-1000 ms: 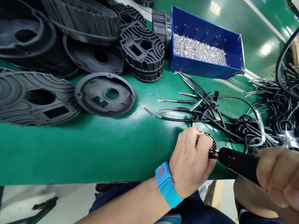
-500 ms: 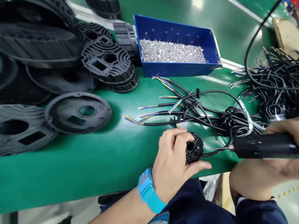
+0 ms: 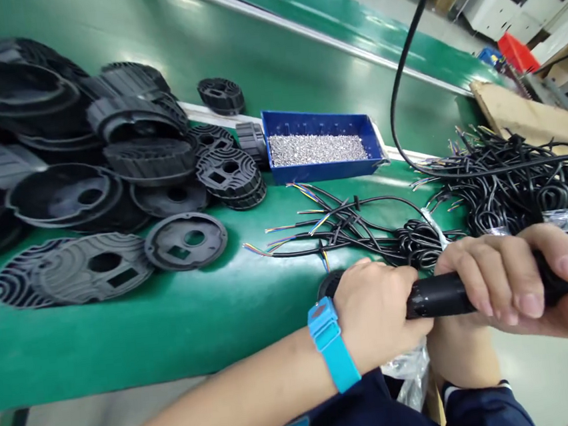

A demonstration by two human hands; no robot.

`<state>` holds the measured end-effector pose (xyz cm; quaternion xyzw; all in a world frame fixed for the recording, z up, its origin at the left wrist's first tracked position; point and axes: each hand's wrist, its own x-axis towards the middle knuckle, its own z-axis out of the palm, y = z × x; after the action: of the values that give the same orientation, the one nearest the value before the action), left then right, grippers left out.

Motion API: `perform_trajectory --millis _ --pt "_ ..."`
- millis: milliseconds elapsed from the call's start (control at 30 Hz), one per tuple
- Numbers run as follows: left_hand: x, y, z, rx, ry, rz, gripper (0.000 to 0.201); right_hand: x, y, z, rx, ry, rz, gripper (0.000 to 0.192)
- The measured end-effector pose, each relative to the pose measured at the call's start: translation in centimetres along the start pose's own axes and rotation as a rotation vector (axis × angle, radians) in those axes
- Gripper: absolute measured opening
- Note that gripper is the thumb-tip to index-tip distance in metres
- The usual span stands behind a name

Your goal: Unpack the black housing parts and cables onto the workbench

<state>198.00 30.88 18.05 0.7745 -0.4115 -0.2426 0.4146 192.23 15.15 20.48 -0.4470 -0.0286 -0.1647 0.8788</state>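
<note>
My right hand (image 3: 516,278) grips a black electric screwdriver (image 3: 442,295) held almost level, its front end pointing left. The bit is hidden behind my left hand (image 3: 377,301), which wears a blue wrist strap (image 3: 332,342). The left fingers curl closed around the screwdriver's front end; whatever they hold there is out of sight. Just left of that hand, a round black plastic part (image 3: 327,286) shows partly on the green table. Coloured wire ends (image 3: 325,259) stick out above it, beside black cables (image 3: 366,232) with stripped ends.
Behind the cables stands a blue bin (image 3: 327,170) of small silver screws. Black plastic housings (image 3: 148,162) are piled at the left, with flat covers (image 3: 186,239) nearer. A bigger heap of cables (image 3: 521,177) lies right, and a hanging black cord (image 3: 394,82) crosses in front.
The screwdriver has moved left, its front end now meeting my left hand. The small black part seen in my left fingers earlier is now hidden. The camera view has shifted.
</note>
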Motion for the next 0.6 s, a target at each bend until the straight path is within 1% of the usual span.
perform_trajectory --millis 67,100,167,267,400,467,600 --pt "0.0 0.0 0.2 0.0 -0.036 -0.005 0.015 -0.1 0.2 -0.3 0.055 -0.152 -0.135 0.024" --pt "-0.1 0.0 0.2 -0.004 -0.052 0.002 0.015 -0.1 0.4 -0.5 0.093 -0.222 -0.177 0.023" --pt "-0.3 0.1 0.1 -0.025 -0.075 0.021 0.016 0.1 0.8 -0.5 0.155 -0.321 -0.191 0.022" --pt "-0.4 0.4 -0.4 -0.069 -0.109 0.016 0.017 0.4 1.1 -0.2 0.238 -0.421 -0.201 0.021" --pt "-0.4 0.8 -1.0 -0.147 -0.248 0.0 0.024 0.7 1.1 0.3 0.269 -0.542 -0.149 0.025" --pt "-0.3 0.9 -1.0 -0.151 -0.25 -0.002 0.024 0.7 1.0 0.3 0.258 -0.574 -0.156 0.027" --pt "-0.4 0.5 -0.4 -0.102 -0.147 -0.011 0.021 0.5 1.0 0.4 0.178 -0.502 -0.18 0.025"
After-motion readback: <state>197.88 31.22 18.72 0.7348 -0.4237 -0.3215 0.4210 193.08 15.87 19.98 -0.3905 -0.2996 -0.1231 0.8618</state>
